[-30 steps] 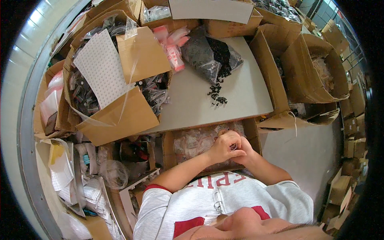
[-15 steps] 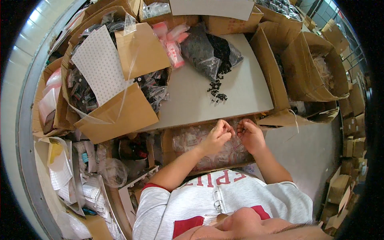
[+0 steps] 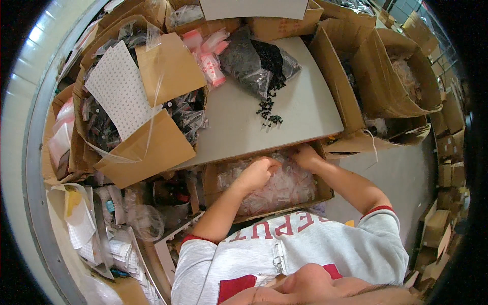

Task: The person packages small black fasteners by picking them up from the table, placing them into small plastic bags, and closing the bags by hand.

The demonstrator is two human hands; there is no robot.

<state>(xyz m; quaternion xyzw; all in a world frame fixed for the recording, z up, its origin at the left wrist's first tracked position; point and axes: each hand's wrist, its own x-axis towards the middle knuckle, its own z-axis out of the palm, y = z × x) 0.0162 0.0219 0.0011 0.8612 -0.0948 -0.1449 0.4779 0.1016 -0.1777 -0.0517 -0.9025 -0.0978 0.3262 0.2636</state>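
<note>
An open cardboard box (image 3: 324, 189) sits against my side of the table edge, filled with small clear plastic bags (image 3: 277, 195) that have reddish lines. Over its left half is my left hand (image 3: 260, 172), with fingers curled together; whatever they pinch, if anything, is too small or hidden. My right hand (image 3: 306, 157) reaches down into the box's far right corner, among the bags. Its fingertips are hidden there. On the table (image 3: 223, 129) beyond, a grey plastic bag (image 3: 249, 63) lies on its side, with small black screw-like pieces (image 3: 268, 112) spilling from its mouth.
Pink-printed plastic bags (image 3: 209, 61) lie beside the grey bag. A large carton (image 3: 147, 147) of bagged parts stands at the left, under a dotted white sheet (image 3: 119, 91). More open cartons (image 3: 401, 86) line the right. Papers (image 3: 84, 218) fill a bin at lower left.
My right hand has dropped from above the box's far edge into the bags. My left hand has shifted slightly left and lower. The whole view has moved a little.
</note>
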